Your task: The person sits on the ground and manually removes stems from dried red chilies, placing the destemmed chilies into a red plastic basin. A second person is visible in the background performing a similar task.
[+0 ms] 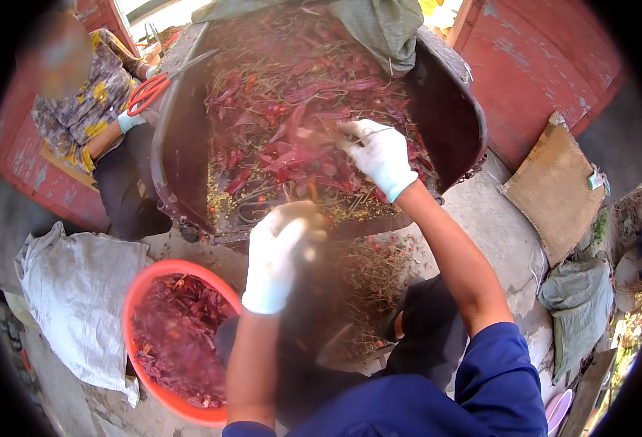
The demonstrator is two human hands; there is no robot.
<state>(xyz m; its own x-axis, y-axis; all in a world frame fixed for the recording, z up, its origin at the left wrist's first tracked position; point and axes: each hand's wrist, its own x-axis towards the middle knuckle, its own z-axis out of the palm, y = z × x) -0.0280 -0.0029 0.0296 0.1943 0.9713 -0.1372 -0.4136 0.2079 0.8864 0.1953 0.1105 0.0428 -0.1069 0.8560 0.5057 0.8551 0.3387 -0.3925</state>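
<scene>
A dark, high-sided metal cart bed [448,124] in front of me holds a heap of dried red chili peppers [292,156] with dry stems and loose yellow seeds. My right hand [380,156], in a white glove, hovers over the peppers. Its fingers are pinched together near a thin stem, but the thing between them is not clear. My left hand [281,247], gloved too, is at the cart's near edge with its fingers smeared by motion. Dark-handled scissors [251,209] lie among the seeds beside it.
At lower left an orange-red basin [133,349] holds dried chili peppers, next to a white sack [80,298]. A seated co-worker on the left has a gloved hand by red-handled scissors [150,91]. Stems and debris [375,284] litter the ground. A brown woven sack [557,189] lies right.
</scene>
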